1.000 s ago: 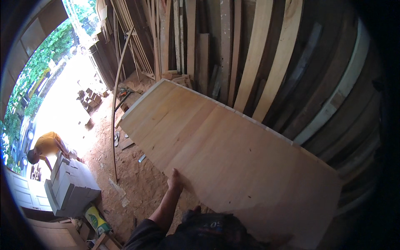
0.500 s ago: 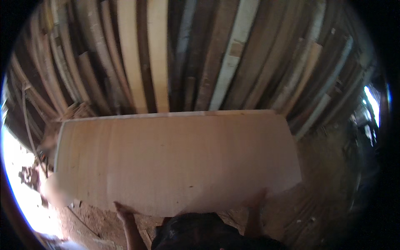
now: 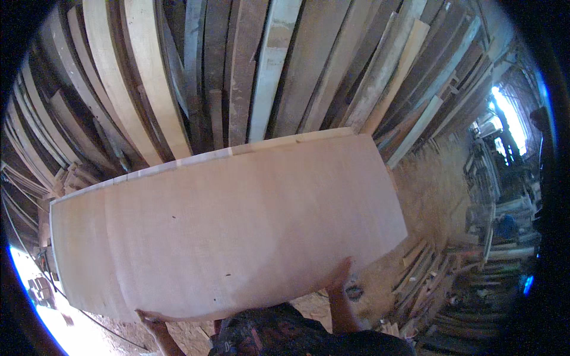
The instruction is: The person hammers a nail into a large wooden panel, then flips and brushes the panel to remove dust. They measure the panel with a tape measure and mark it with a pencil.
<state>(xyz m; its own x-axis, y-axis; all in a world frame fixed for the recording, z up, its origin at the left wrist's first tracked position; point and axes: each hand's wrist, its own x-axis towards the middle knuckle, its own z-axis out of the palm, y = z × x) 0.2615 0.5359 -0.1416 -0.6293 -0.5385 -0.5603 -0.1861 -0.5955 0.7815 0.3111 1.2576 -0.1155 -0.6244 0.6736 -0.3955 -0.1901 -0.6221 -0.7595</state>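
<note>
Dark shirt (image 3: 276,332) at bottom centre, forearms out on either side of it. Left forearm (image 3: 169,344) comes up from the lower edge, slanting up and to the left. Right forearm (image 3: 344,311) stands nearly upright, well apart from the left.

Left hand (image 3: 152,320): at the near edge of the wooden panel (image 3: 237,219), left of the body; thumb side on the top face, fingers mostly hidden underneath, so grip narrow, holding the panel. Right hand (image 3: 341,276): same near edge, further right; thumb up on the top face, remaining fingers out of sight below, also holding the panel. Exact finger spread, can't tell, either hand.

Panel sits in front of the body, broad face up, long side running across, right end higher in view than left. Shadow over its near right part. Thin pale strip (image 3: 196,159) along the far edge.

Beyond right end: sawdust-coloured floor (image 3: 436,178), loose wood strips (image 3: 421,270). Behind far edge: row of upright leaning boards (image 3: 270,77), brown, pale and bluish; contact with panel unclear. Far right: bright opening (image 3: 509,121).
</note>
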